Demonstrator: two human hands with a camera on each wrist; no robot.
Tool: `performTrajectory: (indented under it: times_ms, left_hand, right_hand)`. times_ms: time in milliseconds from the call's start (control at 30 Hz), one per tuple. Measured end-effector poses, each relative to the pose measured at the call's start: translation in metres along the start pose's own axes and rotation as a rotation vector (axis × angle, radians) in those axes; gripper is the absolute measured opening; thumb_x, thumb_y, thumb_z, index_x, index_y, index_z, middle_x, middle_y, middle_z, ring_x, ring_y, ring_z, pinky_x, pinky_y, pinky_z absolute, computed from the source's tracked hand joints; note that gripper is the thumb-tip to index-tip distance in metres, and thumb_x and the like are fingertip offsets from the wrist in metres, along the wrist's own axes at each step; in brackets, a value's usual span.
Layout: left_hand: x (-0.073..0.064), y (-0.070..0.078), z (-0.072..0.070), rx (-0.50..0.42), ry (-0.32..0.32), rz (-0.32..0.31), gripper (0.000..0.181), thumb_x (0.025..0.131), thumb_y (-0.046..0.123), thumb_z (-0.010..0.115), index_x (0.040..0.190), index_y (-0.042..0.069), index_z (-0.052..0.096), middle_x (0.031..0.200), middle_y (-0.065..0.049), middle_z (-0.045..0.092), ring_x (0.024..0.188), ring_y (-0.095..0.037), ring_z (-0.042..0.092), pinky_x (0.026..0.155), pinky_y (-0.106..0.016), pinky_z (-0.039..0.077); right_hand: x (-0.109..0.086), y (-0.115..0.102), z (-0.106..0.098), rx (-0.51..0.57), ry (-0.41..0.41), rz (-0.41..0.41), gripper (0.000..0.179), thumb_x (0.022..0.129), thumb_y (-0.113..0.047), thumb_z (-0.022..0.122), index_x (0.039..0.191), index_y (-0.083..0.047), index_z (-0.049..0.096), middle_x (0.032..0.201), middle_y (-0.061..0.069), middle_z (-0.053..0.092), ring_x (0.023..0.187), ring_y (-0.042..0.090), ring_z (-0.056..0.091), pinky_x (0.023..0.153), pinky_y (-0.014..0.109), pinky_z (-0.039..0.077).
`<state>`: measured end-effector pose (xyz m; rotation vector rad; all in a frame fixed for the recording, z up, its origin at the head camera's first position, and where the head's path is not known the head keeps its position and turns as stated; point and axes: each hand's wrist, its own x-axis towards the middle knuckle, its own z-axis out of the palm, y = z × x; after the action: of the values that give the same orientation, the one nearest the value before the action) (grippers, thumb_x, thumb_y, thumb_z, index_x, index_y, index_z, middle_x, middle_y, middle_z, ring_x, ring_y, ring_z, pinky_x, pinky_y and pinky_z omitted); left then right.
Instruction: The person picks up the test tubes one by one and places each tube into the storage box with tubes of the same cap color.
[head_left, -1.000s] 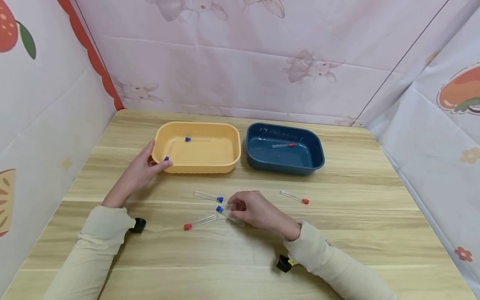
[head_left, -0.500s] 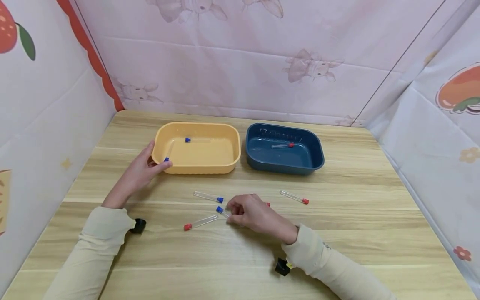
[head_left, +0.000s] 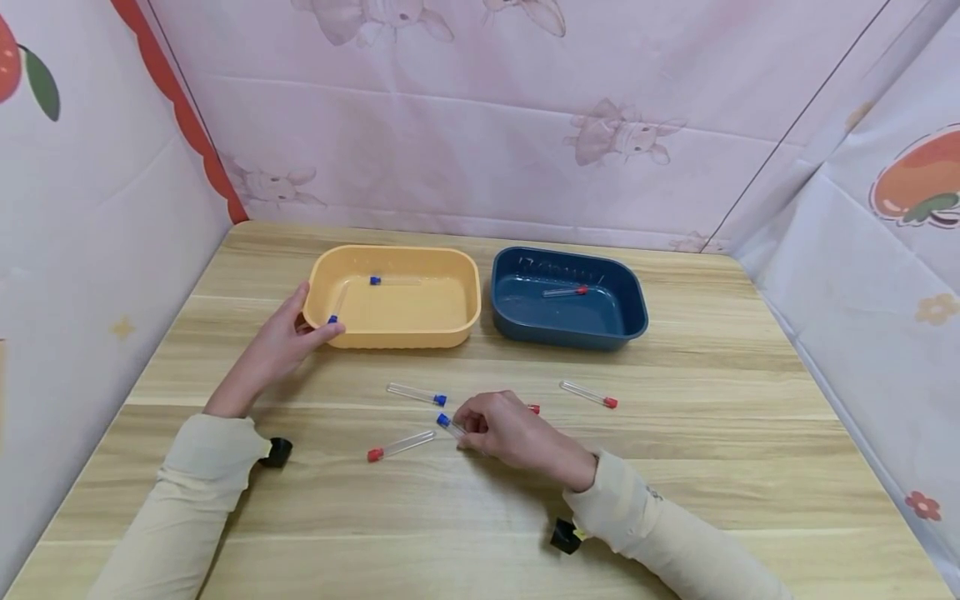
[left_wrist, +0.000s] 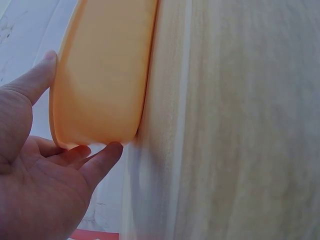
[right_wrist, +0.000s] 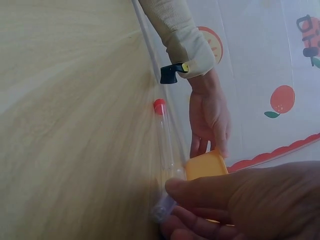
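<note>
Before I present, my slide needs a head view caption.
Left grip on the yellow tray, right grip pinching a blue-capped tube; a dark blue tray holds one red-capped tube.

The yellow tray (head_left: 408,312) looks like smooth, low-sheen plastic, the dark blue tray (head_left: 562,317) glossier plastic; the tubes (head_left: 408,442) are smooth, clear and shiny, their caps (head_left: 375,454) plastic-looking; the surface (head_left: 420,533) shows wood grain with a faint sheen, the backdrop (head_left: 465,150) is creased cloth, the sleeves (head_left: 198,458) soft matt fabric
</note>
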<state>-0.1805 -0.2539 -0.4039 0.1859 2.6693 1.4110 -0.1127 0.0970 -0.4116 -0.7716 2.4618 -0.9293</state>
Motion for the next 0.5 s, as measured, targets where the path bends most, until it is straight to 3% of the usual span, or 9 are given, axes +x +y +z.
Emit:
performTrajectory:
  times_ms: [200, 500]
  left_hand:
    - [0.0008, 0.0002, 0.0001, 0.005, -0.004, -0.004, 0.094, 0.103, 0.033, 0.065, 0.167, 0.011, 0.000, 0.165, -0.027, 0.024, 0.142, -0.043, 0.040, 0.113, -0.054, 0.039]
    - [0.0021, -0.0002, -0.0003, 0.014, -0.008, 0.006, 0.092, 0.104, 0.033, 0.064, 0.167, 0.010, -0.001, 0.163, -0.027, 0.027, 0.140, -0.041, 0.042, 0.111, -0.054, 0.041]
  right_hand:
    - [-0.0031, -0.0004, -0.0015, 0.002, -0.012, 0.027, 0.024, 0.090, -0.008, 0.081, 0.113, -0.005, 0.076, 0.082, -0.006, 0.064, 0.071, 0.011, 0.056, 0.061, 0.021, 0.049]
    - [-0.0051, -0.0031, -0.0032, 0.040, -0.042, 0.084, 0.042, 0.091, -0.009, 0.081, 0.131, -0.003, 0.067, 0.079, -0.004, 0.064, 0.064, 0.011, 0.058, 0.055, 0.022, 0.050]
